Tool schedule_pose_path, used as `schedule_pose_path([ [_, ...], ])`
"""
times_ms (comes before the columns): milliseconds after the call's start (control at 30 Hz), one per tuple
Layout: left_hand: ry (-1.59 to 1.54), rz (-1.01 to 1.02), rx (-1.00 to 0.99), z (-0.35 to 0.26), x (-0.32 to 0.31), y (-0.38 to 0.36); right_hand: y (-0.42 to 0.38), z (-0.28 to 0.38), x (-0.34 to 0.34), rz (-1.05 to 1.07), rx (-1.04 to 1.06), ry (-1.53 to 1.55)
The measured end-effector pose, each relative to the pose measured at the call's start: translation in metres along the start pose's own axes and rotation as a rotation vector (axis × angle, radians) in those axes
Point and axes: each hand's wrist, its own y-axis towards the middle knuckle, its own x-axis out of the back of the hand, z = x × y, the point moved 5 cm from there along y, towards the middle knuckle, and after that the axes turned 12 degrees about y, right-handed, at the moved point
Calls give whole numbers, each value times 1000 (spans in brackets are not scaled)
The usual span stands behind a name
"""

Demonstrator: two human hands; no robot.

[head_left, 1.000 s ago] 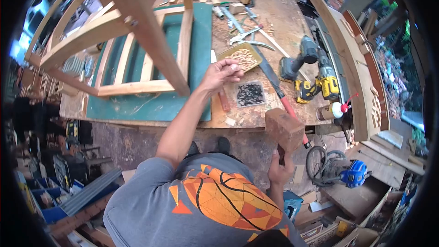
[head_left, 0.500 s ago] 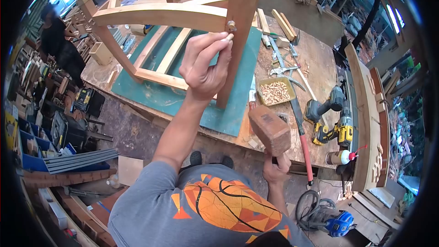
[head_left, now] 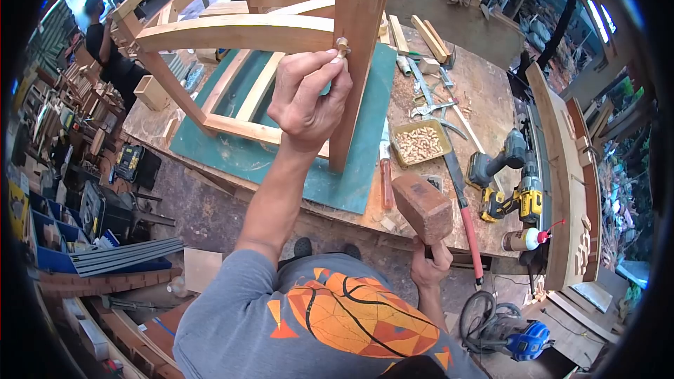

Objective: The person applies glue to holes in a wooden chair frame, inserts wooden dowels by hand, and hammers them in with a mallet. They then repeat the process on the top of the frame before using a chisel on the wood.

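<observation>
A wooden chair frame (head_left: 232,33) stands on a green board (head_left: 351,189), its thick leg (head_left: 358,42) nearest me. Thumb and forefinger of my left hand (head_left: 309,102) pinch a small wooden plug (head_left: 340,56) right at the leg, just below a light round plug (head_left: 342,43) that sticks out of the wood. My right hand (head_left: 430,264) is wrapped round the handle of a wooden mallet (head_left: 423,207), whose block head is up, over the bench's front edge. Behind the mallet sits a yellowish tray (head_left: 397,142) full of small wooden plugs.
Pliers (head_left: 432,108), a chisel (head_left: 385,175) and a red-handled bar (head_left: 469,238) lie on the workbench (head_left: 484,77). Two cordless drills (head_left: 530,196) and a glue bottle (head_left: 521,240) stand at its right. A person (head_left: 105,49) stands at the far left.
My left hand has brought the small plug up to the leg, just under the protruding one. The mallet has shifted slightly down and right in view. The view itself has moved slightly.
</observation>
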Motion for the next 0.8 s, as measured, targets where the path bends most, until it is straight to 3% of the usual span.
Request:
schedule_pose_path([
  [100, 30, 4, -39, -4, -1, 5, 10, 3, 2, 29, 19, -30],
  [200, 11, -2, -42, -2, -2, 3, 46, 22, -2, 81, 206, -54],
  [267, -17, -13, -36, 2, -4, -1, 75, 50, -10, 217, 467, -35],
  [500, -110, -57, 128, 5, -7, -12, 153, 124, -28, 416, 860, -187],
  [800, -154, -17, 137, 12, -4, -13, 182, 153, -44, 412, 988, -281],
])
